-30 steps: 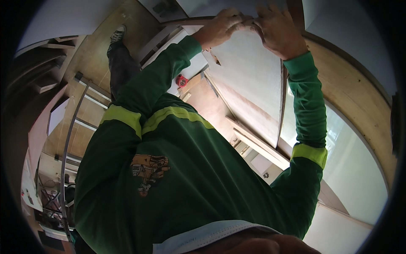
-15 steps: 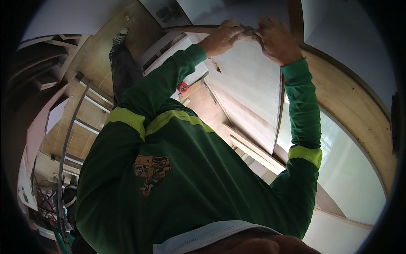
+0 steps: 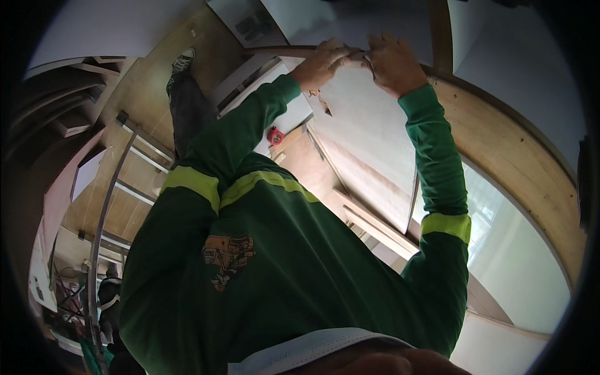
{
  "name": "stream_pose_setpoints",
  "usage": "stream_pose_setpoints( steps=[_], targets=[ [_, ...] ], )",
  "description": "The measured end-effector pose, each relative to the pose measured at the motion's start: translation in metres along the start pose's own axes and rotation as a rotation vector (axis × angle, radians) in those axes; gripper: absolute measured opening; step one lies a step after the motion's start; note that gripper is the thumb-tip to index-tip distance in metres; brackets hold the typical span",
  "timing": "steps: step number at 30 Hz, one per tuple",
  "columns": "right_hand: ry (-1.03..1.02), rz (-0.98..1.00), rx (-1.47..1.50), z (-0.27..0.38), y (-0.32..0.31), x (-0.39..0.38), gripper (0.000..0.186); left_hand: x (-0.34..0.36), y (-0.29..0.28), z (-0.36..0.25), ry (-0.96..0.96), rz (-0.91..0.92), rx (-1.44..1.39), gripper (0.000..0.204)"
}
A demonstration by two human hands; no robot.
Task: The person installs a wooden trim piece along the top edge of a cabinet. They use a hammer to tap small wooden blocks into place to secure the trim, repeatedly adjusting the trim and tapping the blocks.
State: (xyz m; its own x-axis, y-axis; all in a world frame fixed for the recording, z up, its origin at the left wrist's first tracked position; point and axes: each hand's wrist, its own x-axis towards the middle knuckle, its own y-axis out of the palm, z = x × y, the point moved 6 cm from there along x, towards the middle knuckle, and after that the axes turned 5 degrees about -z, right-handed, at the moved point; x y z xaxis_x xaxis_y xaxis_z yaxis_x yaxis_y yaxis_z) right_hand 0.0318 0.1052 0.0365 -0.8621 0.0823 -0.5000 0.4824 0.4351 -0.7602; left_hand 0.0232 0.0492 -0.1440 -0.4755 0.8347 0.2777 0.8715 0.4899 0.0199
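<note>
Both arms reach up to the top of the view, and my left hand [image 3: 320,65] and my right hand [image 3: 395,65] are close together at the edge of a large pale panel [image 3: 362,119]. My left fingers are closed in a pinch. Between the hands is a small pale piece [image 3: 356,59], too unclear to name. The right hand's fingers are curled at its other end, partly hidden behind the hand. Just below my left hand, the panel has a torn brown patch [image 3: 327,107].
A red tape measure [image 3: 275,135] lies on a board left of the panel. At left stands a metal ladder [image 3: 139,145], beside a person's leg and sneaker [image 3: 182,62]. A curved wooden band [image 3: 506,137] runs along the right. Dark curved shelving [image 3: 56,94] is at far left.
Both hands have shifted a little left, the right one more, so they are slightly nearer each other. The whole view has moved slightly; the small pale piece stays between the hands.
</note>
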Motion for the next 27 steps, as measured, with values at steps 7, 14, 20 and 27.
stream_pose_setpoints(
  steps=[7, 14, 20, 27],
  targets=[
    [-0.004, 0.026, 0.175, -0.047, -0.114, -0.05, 0.03, 0.03, -0.006, -0.134, 0.31, -0.276, 0.034, 0.024],
    [0.052, -0.135, 0.094, -0.015, -0.022, -0.024, 0.016, 0.013, -0.007, -0.048, 0.078, -0.135, -0.143, 0.038],
    [0.074, 0.002, 0.124, -0.025, -0.03, -0.029, 0.018, 0.011, 0.0, -0.064, 0.153, -0.042, -0.145, 0.044],
    [0.084, -0.162, 0.073, -0.023, -0.071, -0.044, 0.018, 0.019, 0.005, -0.08, 0.2, -0.219, -0.01, 0.041]
  ],
)
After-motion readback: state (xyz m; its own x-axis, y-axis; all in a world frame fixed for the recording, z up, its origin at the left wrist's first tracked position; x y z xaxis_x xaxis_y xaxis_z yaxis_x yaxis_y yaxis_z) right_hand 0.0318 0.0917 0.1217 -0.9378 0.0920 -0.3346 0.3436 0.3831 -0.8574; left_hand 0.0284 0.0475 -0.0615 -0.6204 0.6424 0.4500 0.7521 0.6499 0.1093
